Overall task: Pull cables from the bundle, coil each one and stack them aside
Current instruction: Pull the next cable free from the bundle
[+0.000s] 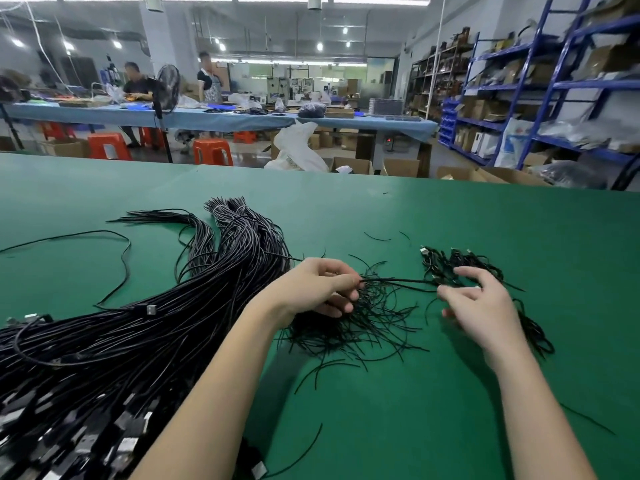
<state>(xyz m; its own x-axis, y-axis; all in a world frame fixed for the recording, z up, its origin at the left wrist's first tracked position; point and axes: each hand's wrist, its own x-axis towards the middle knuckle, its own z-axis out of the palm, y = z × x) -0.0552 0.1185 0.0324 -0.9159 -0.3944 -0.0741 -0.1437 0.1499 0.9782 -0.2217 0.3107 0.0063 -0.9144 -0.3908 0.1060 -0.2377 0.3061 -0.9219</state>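
Black cables lie in a thick bundle across the left of the green table, plugs toward me, so single strands can be drawn off sideways. My left hand pinches one thin tie above the loose ties, forearm reaching in from lower left. My right hand hovers just beside the coiled stack at the right, fingers loosely spread and holding nothing, blurred; I judge it is reaching for the tie's free end.

Beyond the green table stand orange stools, a fan and blue shelving.
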